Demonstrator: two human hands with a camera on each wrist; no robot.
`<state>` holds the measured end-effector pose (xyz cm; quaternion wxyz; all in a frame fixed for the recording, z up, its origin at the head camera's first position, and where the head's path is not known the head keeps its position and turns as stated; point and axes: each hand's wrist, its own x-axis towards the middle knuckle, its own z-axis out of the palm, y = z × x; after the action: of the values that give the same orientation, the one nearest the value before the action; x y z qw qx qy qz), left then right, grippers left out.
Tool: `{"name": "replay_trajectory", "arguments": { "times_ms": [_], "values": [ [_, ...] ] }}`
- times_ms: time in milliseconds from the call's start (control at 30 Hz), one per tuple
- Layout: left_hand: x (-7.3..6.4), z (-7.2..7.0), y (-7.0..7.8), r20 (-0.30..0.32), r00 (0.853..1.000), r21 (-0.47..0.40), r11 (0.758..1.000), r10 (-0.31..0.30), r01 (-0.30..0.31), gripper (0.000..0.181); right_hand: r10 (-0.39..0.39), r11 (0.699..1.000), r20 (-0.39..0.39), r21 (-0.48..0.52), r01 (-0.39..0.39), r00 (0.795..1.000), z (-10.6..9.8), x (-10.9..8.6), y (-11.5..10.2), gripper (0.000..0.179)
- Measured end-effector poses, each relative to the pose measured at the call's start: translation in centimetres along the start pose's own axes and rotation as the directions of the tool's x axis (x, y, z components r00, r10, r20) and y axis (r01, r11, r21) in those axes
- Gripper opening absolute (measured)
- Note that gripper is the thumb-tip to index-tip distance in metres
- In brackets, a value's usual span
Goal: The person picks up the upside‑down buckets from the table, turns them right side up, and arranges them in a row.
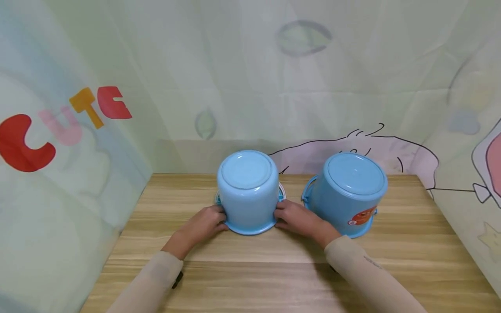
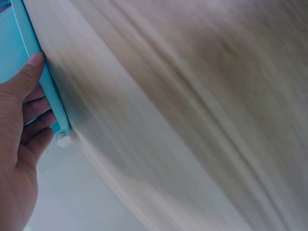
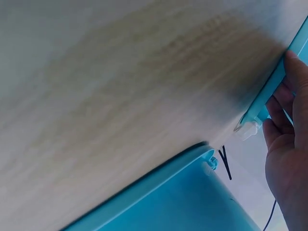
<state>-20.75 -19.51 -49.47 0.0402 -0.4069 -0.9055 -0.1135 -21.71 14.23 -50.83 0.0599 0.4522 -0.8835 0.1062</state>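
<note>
A light blue bucket point(image 1: 247, 191) stands upside down at the middle of the table's far part, its base facing up. My left hand point(image 1: 209, 219) grips its rim on the left side. In the left wrist view the thumb of the left hand point(image 2: 19, 110) lies along the rim, with the other fingers bent beside it. On the opposite side my right hand point(image 1: 295, 217) holds the same rim; the right wrist view shows the right hand point(image 3: 291, 115) with its thumb on the rim edge. Part of a white and teal handle shows behind the bucket.
To the right, a second blue bucket point(image 1: 348, 195) sits upside down with an orange sticker point(image 1: 362, 216) on its side, close to my right forearm. Both are on a wood-grain table point(image 1: 250, 278). A printed cloth backdrop point(image 1: 242, 78) hangs behind and at both sides.
</note>
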Motion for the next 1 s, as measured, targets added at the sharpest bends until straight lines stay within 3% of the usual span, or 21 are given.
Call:
{"name": "replay_trajectory", "arguments": {
  "times_ms": [600,1000],
  "values": [
    [-0.25,0.15,-0.32,-0.029,0.998,-0.021,0.998,0.053,-0.054,0.022,0.035,0.999,0.025,-0.017,-0.034,0.999,0.01,0.56,-0.22,0.015],
    [-0.45,-0.09,-0.27,-0.005,0.996,0.074,0.993,0.091,-0.09,0.025,0.018,0.999,-0.011,-0.028,-0.018,1.0,0.49,0.25,-0.19,0.016]
  ]
}}
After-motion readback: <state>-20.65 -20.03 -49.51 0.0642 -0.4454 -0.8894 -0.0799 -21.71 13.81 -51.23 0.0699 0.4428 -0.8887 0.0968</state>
